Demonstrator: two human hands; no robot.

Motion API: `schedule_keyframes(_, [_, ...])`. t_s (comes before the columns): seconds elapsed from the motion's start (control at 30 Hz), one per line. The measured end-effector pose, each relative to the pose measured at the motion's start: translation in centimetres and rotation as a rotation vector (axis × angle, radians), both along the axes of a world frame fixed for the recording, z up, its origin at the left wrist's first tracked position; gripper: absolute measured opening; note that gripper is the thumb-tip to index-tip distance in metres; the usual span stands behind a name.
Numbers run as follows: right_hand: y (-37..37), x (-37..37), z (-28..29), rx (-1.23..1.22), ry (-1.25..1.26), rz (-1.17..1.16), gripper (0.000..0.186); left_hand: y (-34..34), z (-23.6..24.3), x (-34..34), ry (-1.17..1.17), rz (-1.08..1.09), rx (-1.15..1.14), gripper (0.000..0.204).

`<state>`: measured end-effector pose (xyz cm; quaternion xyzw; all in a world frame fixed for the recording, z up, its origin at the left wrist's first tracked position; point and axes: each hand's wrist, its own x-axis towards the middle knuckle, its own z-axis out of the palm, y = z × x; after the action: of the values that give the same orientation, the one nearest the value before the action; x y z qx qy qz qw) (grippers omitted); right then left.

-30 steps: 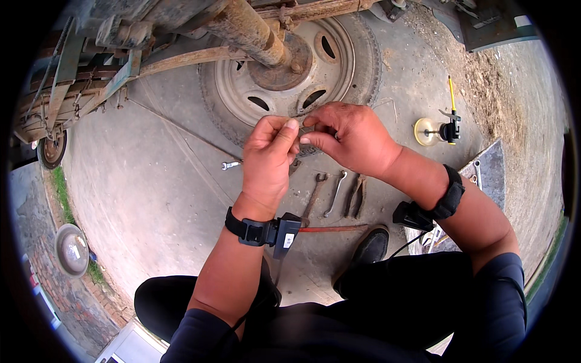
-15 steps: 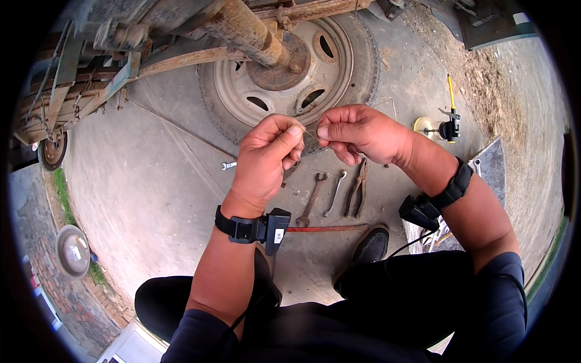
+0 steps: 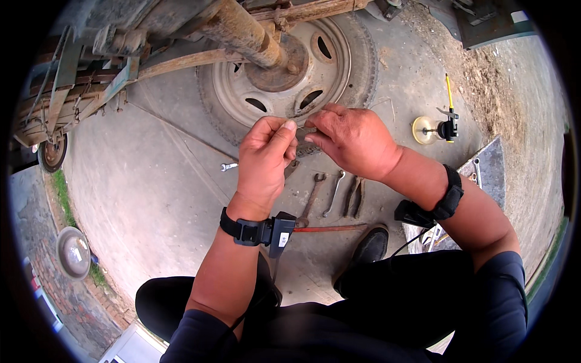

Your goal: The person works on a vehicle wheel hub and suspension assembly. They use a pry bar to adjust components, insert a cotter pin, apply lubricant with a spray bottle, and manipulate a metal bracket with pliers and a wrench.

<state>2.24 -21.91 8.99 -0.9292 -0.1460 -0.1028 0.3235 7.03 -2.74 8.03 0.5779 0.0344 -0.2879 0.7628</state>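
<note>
Right hand (image 3: 357,140) has rolled over, thumb and fingers parted, so left hand (image 3: 266,148), pinched closed over near edge of tyre (image 3: 365,60), likely grips alone, contents unclear.

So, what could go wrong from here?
If the left hand is pinching something tiny, too small to make out, it could drop and be hard to find on the concrete floor. The red bar lies close to the right shoe, so a step might catch it.
</note>
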Motion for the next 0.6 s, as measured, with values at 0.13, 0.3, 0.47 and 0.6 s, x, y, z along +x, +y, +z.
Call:
schedule_keyframes(0.13, [-0.3, 0.2, -0.5, 0.071, 0.017, -0.029, 0.014, -0.1, 0.6, 0.1, -0.030, -0.022, -0.008, 0.009])
schedule_keyframes(0.3, [-0.8, 0.6, 1.2, 0.932, 0.874, -0.099, 0.017, 0.3, 1.2, 0.5, -0.056, -0.089, -0.013, 0.009])
schedule_keyframes(0.47, [-1.8, 0.6, 0.7, 1.487, 1.227, -0.100, 0.011, 0.4, 1.4, 0.5, -0.097, -0.178, 0.026, 0.009])
schedule_keyframes(0.6, [-0.2, 0.1, -0.1, 0.920, 0.653, -0.124, 0.016, 0.4, 0.7, 0.3, -0.106, -0.109, 0.068, 0.010])
